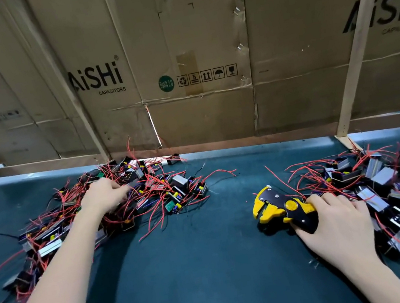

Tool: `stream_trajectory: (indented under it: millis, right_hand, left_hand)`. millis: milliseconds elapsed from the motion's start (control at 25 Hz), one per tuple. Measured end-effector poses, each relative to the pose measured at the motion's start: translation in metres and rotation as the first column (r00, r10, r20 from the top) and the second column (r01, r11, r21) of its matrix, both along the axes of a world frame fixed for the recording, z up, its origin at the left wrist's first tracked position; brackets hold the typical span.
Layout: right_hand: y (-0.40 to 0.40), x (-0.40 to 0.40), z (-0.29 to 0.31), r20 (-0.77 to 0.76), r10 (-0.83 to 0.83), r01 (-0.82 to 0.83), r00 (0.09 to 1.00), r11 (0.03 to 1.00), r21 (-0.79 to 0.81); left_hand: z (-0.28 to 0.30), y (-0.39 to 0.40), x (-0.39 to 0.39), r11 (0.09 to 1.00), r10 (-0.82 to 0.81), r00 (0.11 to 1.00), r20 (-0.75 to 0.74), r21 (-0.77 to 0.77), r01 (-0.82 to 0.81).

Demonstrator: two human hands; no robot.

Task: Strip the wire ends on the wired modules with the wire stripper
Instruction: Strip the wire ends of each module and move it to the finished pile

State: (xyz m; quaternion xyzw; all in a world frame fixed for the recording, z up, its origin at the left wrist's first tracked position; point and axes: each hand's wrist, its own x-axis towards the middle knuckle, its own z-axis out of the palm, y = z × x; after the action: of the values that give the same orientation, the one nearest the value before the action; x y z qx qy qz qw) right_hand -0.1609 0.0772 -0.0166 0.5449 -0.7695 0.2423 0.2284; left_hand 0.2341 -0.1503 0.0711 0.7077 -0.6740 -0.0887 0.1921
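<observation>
With the right hand [339,220] gripping the yellow-and-black wire stripper [281,207] on the dark green tabletop [199,258], the left hand [105,194] curls its fingers into the left heap of red-wired black modules [127,199], apparently fetching one whose wire end must next be fed into the tool.

L hand [106,194] fingertips motion-blurred, buried in module pile [112,206]; R pile [397,186] cropped at frame edge.
</observation>
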Motion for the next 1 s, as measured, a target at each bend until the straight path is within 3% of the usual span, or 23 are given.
stream_trajectory:
  millis: [80,120,240,480,720,880,960,1000]
  right_hand:
    - [0.000,0.000,0.000,-0.003,-0.001,0.001,1.000,1.000,-0.006]
    - [0.000,-0.001,0.000,-0.004,-0.002,0.002,1.000,1.000,-0.006]
    - [-0.001,0.000,-0.001,-0.003,0.006,-0.006,1.000,1.000,-0.007]
    - [-0.001,-0.001,-0.001,-0.015,0.012,-0.012,1.000,1.000,-0.007]
    - [-0.002,-0.001,0.000,-0.012,0.017,-0.017,1.000,1.000,-0.008]
    - [-0.003,-0.001,0.000,-0.009,0.018,-0.018,1.000,1.000,-0.007]
    - [-0.003,-0.002,0.000,-0.011,0.024,-0.024,1.000,1.000,-0.016]
    - [-0.004,-0.002,0.000,-0.010,0.026,-0.026,1.000,1.000,-0.016]
  left_hand:
    - [-0.003,-0.001,-0.009,0.977,0.082,0.996,0.039,-0.199,-0.073]
    - [-0.007,-0.002,-0.015,0.973,0.049,0.998,0.047,-0.227,-0.037]
    - [-0.026,-0.008,-0.029,0.979,-0.050,0.998,0.031,-0.195,0.056]
    - [-0.045,-0.027,-0.032,0.991,0.009,0.999,0.034,-0.137,-0.004]
    - [-0.030,-0.032,-0.033,0.994,0.090,0.958,0.273,-0.080,-0.070]
    - [-0.021,-0.035,-0.028,0.993,0.085,0.948,0.307,-0.107,-0.055]
    - [-0.006,-0.034,-0.027,0.978,0.106,0.967,0.232,-0.200,-0.059]
    - [0.003,-0.034,-0.025,0.962,0.118,0.988,0.100,-0.259,-0.089]
